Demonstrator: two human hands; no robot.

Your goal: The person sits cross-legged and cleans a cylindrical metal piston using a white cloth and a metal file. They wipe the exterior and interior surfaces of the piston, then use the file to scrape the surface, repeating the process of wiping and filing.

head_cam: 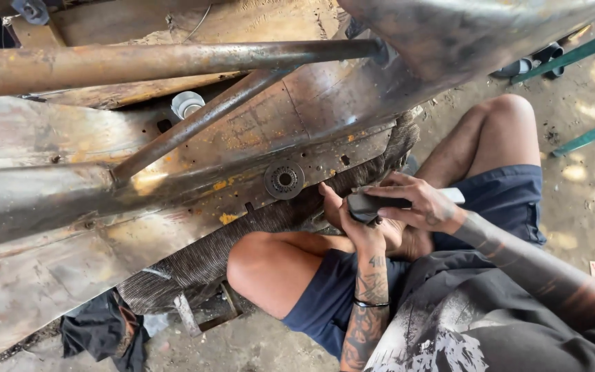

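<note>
Under the rusty frame (173, 158), on gritty concrete floor (587, 200) (workshop), both hands' fingers (408, 196) around a dark tool (373, 205).

Single head-worn camera, looking steeply down from close above the person's lap, rusty metal frame (173, 158) filling the left, concrete floor (587, 200) at right
</note>
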